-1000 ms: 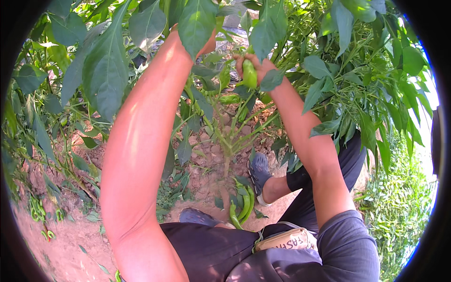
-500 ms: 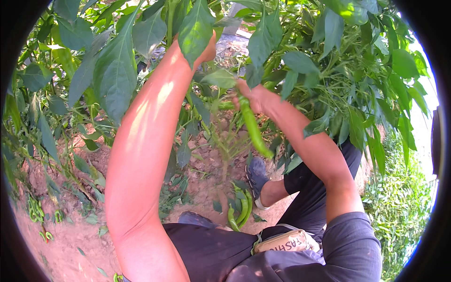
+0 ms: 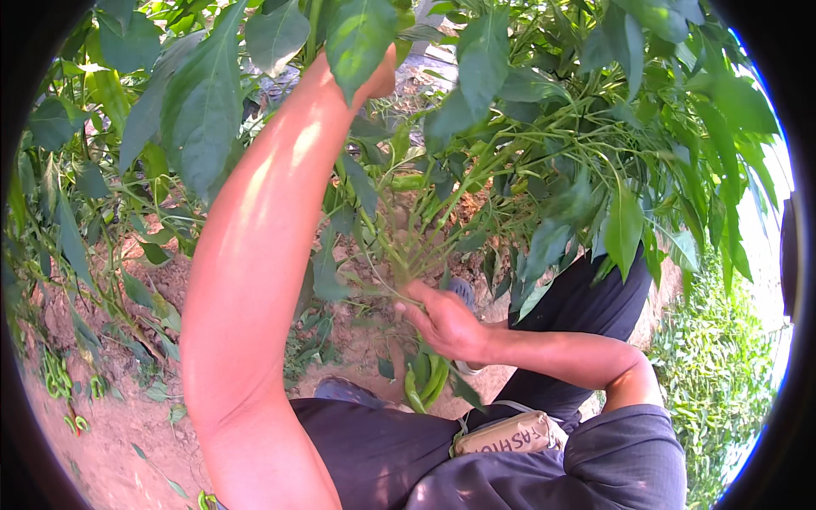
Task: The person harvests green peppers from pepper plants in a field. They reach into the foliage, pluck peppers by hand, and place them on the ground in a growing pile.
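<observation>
1. Long green peppers (image 3: 437,381) are laid on the reddish soil (image 3: 102,433), at the near centre, just right of a dark shoe (image 3: 344,389).
2. The right hand (image 3: 449,327) is held just far of them, beside the plant's branching stem (image 3: 404,265); its fingers are curled, but whether anything is pinched cannot be told.
3. The left hand (image 3: 384,78) is extended far into the foliage and is partly covered by a broad leaf (image 3: 361,42); its fingers are hidden, so their state cannot be told.
4. Much of the left side is blocked by the left forearm (image 3: 263,221); beyond it, more peppers (image 3: 58,376) are scattered.
5. On the right, dark trousers (image 3: 586,314) are overhung by leafy branches (image 3: 625,225), and sunlit greenery (image 3: 710,357) is seen outdoors.
6. Dark lettering is borne by a tan pouch (image 3: 508,434).
</observation>
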Demonstrator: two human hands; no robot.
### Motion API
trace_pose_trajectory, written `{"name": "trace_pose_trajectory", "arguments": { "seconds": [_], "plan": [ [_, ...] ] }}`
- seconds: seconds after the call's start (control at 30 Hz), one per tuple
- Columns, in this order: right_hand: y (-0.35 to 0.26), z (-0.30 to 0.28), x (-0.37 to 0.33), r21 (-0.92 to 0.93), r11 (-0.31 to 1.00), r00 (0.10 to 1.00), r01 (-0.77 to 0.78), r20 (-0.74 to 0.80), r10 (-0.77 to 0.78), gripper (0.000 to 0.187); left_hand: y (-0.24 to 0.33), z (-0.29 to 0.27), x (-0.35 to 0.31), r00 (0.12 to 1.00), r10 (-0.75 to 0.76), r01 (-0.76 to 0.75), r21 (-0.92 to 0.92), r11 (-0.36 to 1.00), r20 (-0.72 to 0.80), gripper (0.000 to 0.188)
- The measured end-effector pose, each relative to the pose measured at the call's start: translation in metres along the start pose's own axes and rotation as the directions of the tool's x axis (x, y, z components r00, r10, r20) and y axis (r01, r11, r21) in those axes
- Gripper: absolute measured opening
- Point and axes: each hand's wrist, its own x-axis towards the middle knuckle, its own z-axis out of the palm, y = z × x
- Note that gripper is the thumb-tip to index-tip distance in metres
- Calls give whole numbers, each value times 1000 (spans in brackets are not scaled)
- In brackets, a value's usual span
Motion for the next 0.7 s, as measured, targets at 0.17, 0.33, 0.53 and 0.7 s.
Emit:
{"name": "trace_pose_trajectory", "arguments": {
  "seconds": [0.17,0.33,0.53,0.7],
  "plan": [
    [72,43,-26,-130,914,909,-384,120,399,25,14,-32,-8,990,-4,-10,100,995,138,17],
    [51,11,7,-172,974,984,146,131,-124,29,12,-33,-13,996,-23,10,139,990,90,17],
    [-4,-78,212,-307,952,907,-6,-402,-124,30,11,-19,-12,999,-14,16,65,998,-39,18],
    [67,-100,335,544,774,864,-323,-164,475,31,17,-41,-22,984,-123,111,99,989,127,24]
  ]
}}
